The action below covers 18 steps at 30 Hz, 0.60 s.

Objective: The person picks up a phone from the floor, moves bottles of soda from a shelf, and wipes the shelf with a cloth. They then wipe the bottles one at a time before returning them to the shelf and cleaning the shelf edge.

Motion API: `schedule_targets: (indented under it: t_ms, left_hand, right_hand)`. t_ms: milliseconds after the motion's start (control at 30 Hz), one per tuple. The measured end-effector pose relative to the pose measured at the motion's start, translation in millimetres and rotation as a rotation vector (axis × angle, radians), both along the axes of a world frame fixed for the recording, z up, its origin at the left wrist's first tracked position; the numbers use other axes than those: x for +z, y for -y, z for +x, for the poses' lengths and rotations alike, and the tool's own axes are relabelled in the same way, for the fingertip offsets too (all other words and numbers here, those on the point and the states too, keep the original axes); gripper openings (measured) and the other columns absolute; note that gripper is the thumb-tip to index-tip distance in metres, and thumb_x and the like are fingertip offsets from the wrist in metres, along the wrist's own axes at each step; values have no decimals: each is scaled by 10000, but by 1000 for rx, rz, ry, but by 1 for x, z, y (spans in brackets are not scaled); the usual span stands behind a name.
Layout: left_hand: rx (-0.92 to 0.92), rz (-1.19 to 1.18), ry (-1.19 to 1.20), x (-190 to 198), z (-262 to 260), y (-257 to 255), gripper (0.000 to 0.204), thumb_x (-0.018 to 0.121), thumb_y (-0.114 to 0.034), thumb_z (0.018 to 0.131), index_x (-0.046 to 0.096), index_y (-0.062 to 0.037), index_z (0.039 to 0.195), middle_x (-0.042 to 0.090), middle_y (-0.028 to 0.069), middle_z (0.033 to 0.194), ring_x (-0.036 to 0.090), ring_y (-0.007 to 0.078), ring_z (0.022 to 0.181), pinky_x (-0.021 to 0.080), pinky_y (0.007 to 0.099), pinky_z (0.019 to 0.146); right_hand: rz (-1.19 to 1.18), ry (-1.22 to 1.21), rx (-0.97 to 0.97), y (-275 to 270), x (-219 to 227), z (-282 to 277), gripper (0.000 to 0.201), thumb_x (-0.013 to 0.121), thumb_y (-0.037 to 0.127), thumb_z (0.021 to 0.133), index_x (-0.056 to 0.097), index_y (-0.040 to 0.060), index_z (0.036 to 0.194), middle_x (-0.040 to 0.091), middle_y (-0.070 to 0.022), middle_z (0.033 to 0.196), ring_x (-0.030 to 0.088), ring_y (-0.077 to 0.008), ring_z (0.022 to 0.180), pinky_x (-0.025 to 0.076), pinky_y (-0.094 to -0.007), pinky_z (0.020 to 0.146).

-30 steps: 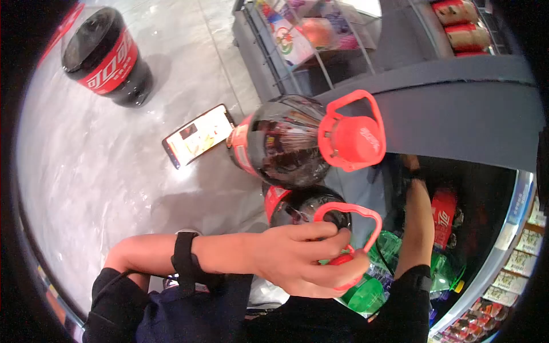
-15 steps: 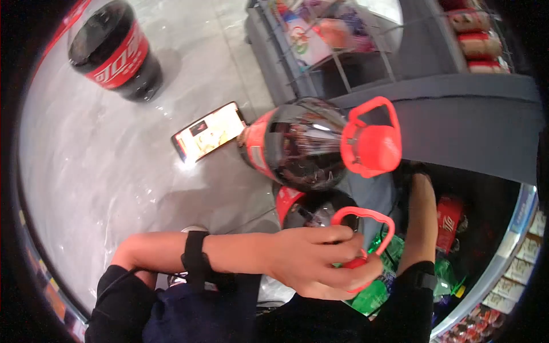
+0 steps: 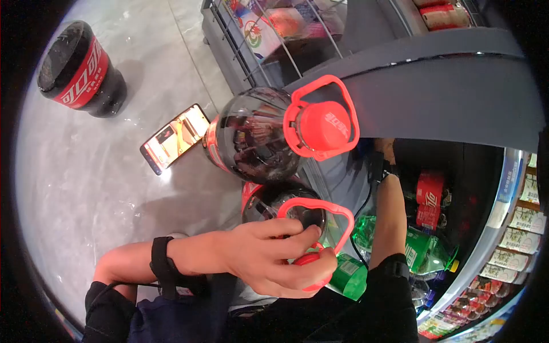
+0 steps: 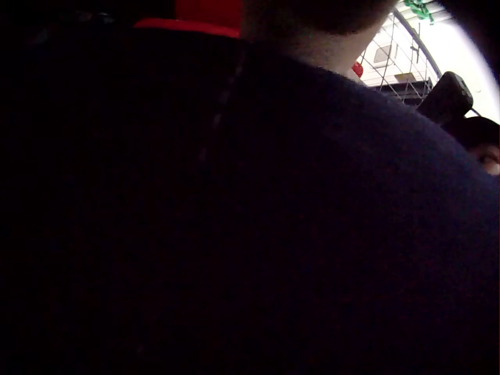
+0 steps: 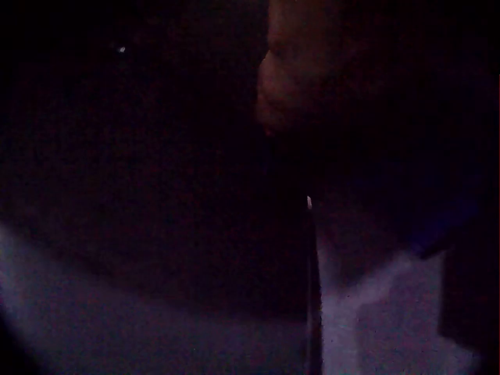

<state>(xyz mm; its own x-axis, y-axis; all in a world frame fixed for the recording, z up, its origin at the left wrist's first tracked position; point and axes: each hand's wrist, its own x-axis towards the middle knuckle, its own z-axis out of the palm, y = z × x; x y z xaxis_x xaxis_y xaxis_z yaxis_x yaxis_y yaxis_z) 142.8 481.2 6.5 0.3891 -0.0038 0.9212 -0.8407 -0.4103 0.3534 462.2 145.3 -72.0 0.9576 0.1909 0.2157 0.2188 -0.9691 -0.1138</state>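
Note:
In the head view my left hand (image 3: pixel 274 254) curls its fingers around the red cap and carry handle (image 3: pixel 320 206) of a big cola bottle (image 3: pixel 286 200). Close behind it stands another large cola bottle (image 3: pixel 251 134) with a red handled cap (image 3: pixel 323 128). My right hand (image 3: pixel 387 150) reaches into the dark lower shelf under a grey panel (image 3: pixel 434 106), mostly hidden there. The right wrist view is very dark, with a dim piece of a finger (image 5: pixel 281 86) near the top; I cannot tell what that hand holds. Dark cloth (image 4: pixel 234 195) fills most of the left wrist view.
Green soda bottles (image 3: pixel 426 251) and a red-labelled bottle (image 3: pixel 429 197) lie in the shelf bay. A lit phone (image 3: pixel 174 139) and a third large cola bottle (image 3: pixel 83 71) are on the floor. Shelf edge with price tags (image 3: pixel 523 223) runs along the right; a wire basket (image 3: pixel 286 34) stands behind.
The head view swings, so everything shifts right, then left. My left hand keeps its grip on the handle. The right arm stays inside the shelf, and the phone's screen picture differs.

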Motion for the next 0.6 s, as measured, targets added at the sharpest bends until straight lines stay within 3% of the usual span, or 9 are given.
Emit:
schedule_targets:
  t_ms: [400, 600]
  left_hand:
    - [39, 7, -31, 0, 4, 7, 365, 660, -226, 682, 520, -24, 952, 528, 31, 986, 548, 227, 740, 413, 287, 598]
    - [25, 11, -27, -2, 1, 8, 330, 656, -214, 665, 532, -68, 933, 543, 30, 967, 549, 219, 747, 406, 290, 609]
  right_hand:
    - [-204, -128, 69, -23, 9, 47, 268, 496, 122, 765, 545, -15, 989, 545, -226, 1013, 503, -360, 938, 393, -385, 841]
    - [-292, -137, 308, -44, 8, 30, 272, 493, 118, 762, 542, -16, 994, 543, -233, 1026, 503, -367, 949, 393, -387, 845]
